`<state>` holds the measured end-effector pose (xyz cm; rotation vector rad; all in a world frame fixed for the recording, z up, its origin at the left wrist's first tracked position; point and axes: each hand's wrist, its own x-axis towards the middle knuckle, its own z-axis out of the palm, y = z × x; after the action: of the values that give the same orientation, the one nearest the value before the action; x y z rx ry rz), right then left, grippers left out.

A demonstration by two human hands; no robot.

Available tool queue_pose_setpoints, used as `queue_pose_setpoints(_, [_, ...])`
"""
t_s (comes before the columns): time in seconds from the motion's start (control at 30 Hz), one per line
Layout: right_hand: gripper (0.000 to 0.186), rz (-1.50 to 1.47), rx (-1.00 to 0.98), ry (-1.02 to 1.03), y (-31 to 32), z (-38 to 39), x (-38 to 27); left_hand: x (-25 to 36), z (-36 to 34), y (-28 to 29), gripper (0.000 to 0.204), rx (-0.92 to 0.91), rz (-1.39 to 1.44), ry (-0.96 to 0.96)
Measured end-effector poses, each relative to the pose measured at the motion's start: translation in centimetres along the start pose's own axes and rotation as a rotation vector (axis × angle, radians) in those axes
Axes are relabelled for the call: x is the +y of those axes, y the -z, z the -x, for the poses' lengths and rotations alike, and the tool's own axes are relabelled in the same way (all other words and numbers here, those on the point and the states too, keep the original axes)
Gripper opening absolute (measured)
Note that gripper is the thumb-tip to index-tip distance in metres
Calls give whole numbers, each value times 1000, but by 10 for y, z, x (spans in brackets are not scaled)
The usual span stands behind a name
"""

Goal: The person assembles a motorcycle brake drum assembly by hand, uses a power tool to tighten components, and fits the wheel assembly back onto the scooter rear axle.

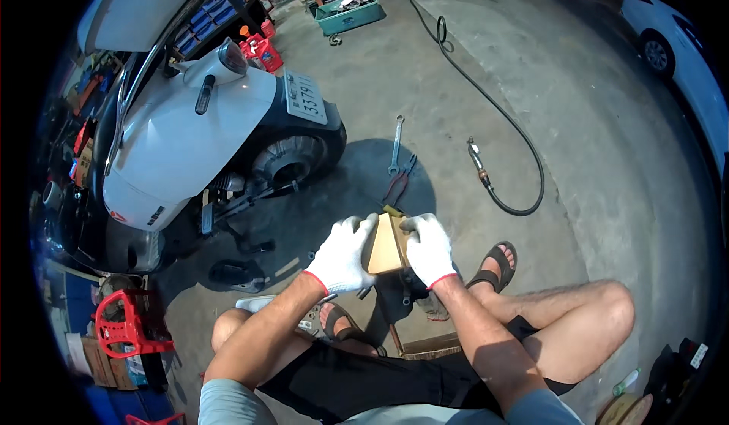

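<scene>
A small tan cardboard box (386, 249) is held up between my gloved hands, above the floor in front of my lap. My left hand (340, 256), in a white work glove with a red cuff, grips its left side. On its right side, my right hand (429, 250), gloved the same way, has its fingers bent against the box's edge. What the box holds cannot be seen. Just beyond it lie pliers with red handles (396, 189) and a combination wrench (396, 145). Dark metal parts (395, 292) show partly beneath the box.
A white scooter (194, 125) stands at the left, its rear wheel near the tools. A black air hose (524, 129) with a metal fitting curves over the floor at right. Beyond are a green bin (351, 19) and red bottles (266, 54). A red plastic chair (125, 326) is at lower left.
</scene>
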<state>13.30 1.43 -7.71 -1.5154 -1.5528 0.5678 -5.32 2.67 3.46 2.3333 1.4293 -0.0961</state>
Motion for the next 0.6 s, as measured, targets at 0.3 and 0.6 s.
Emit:
queue_pose_setpoints(0.3, [33,-1264,-449,-967,-51,50,59,22,7,-8,80,-14,-303,-250])
queue_pose_setpoints(0.6, [31,-1332,-535,-996,-60,61,40,10,10,-3,72,-165,-436,-182])
